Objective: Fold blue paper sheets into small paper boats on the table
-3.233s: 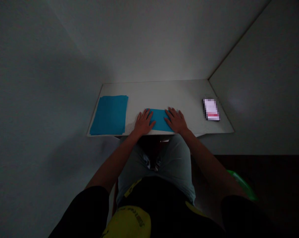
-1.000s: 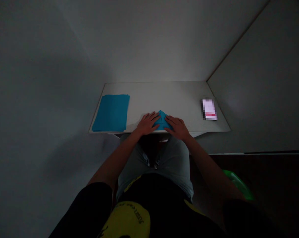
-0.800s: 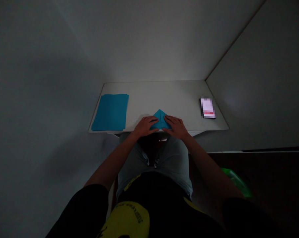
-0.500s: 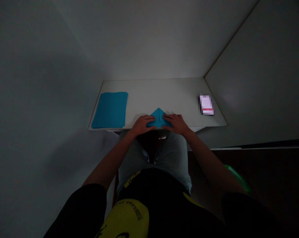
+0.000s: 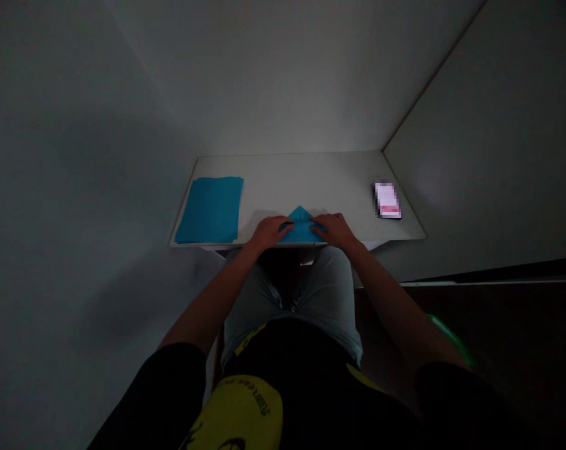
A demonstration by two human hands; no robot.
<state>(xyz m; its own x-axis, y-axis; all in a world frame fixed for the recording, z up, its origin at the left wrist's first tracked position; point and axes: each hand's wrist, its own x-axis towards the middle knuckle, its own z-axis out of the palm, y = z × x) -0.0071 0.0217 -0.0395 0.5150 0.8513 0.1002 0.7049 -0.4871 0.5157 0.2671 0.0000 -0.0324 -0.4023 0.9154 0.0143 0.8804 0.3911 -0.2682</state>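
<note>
Folded blue paper [image 5: 300, 227], triangular with its point at 12 o'clock, at the near edge of the white surface [image 5: 306, 178], around 6 o'clock from the surface's middle. Left hand [image 5: 267, 232] on the paper's 9 o'clock side, fingers [image 5: 283, 224] lying flat and close together across the lower left corner. Right hand [image 5: 333, 230] on the 3 o'clock side, fingers [image 5: 317, 224] likewise flat and close together over the lower right corner. Both sets pressing down on the paper rather than pinching it, with the point and centre crease uncovered between them.

Blue paper stack [image 5: 209, 209] at 9 o'clock from the fold, well apart from the left hand. Pixelated phone or card [image 5: 387, 200] near the surface's right edge, around 3 o'clock, too blurred to tell which.
</note>
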